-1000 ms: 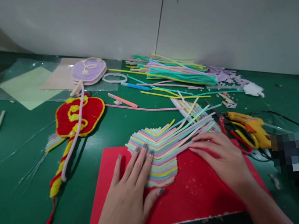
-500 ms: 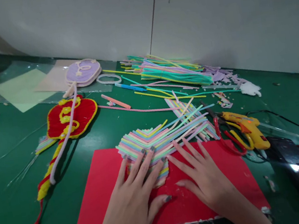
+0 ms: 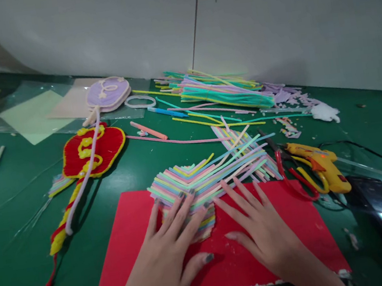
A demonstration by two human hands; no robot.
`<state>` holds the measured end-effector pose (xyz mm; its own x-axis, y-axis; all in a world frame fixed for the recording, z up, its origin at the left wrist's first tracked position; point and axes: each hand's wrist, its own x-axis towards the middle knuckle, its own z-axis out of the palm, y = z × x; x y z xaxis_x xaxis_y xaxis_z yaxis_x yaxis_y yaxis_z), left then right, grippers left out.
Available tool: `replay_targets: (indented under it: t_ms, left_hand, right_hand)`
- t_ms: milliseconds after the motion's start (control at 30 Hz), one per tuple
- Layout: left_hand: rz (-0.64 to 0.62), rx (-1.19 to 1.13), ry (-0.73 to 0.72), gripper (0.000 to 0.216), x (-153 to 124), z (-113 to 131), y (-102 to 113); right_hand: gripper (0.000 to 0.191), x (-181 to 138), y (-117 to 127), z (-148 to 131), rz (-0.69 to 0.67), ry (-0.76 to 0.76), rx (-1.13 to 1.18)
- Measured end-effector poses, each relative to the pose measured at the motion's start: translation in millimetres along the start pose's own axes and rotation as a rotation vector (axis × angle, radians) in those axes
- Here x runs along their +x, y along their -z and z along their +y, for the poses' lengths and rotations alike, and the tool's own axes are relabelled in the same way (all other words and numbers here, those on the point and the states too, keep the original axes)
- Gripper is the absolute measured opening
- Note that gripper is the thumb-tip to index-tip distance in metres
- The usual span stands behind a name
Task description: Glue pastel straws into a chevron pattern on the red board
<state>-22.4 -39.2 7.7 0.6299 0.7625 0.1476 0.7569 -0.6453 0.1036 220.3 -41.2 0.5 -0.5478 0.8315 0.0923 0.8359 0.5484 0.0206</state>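
My left hand (image 3: 176,239) lies flat with fingers spread, its fingertips on the lower edge of a pastel striped piece (image 3: 182,182) of pipe cleaners set side by side in a V pattern. Part of that piece lies hidden under the palm and fingers. My right hand (image 3: 259,223) is also open and flat, its fingertips touching the piece's lower right strands. Both hands rest over a red sheet (image 3: 121,257) on the green table. A second striped strip (image 3: 225,133) crosses beneath the long loose ends at the right.
Red-handled scissors (image 3: 299,180) and a yellow glue gun (image 3: 325,162) with a black cord lie at the right, near a dark phone-like object (image 3: 377,202). A pipe cleaner bundle (image 3: 219,91) lies at the back. Left are a red-and-yellow fan (image 3: 106,150) and a purple fan (image 3: 108,95).
My left hand has shifted slightly left and down along the striped piece. My right hand stays almost in place, and the view has moved a little.
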Motion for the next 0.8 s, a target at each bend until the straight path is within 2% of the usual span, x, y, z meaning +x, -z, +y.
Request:
replay_targets:
  t_ms: [167,300,800]
  left_hand:
    - [0.079,0.063,0.130,0.064,-12.7,-20.7,2.0]
    - [0.074,0.105,0.147,0.066,-21.8,-33.0,-0.7]
    - [0.067,0.078,0.175,0.066,-26.3,-33.1,-9.1]
  right_hand:
    - [0.061,2.8,4.5,-13.0,0.051,-0.007,-0.045]
    - [0.063,11.6,8.3,-32.0,0.033,0.033,-0.032]
    - [0.064,18.4,3.0,-42.4,-0.078,-0.011,0.049]
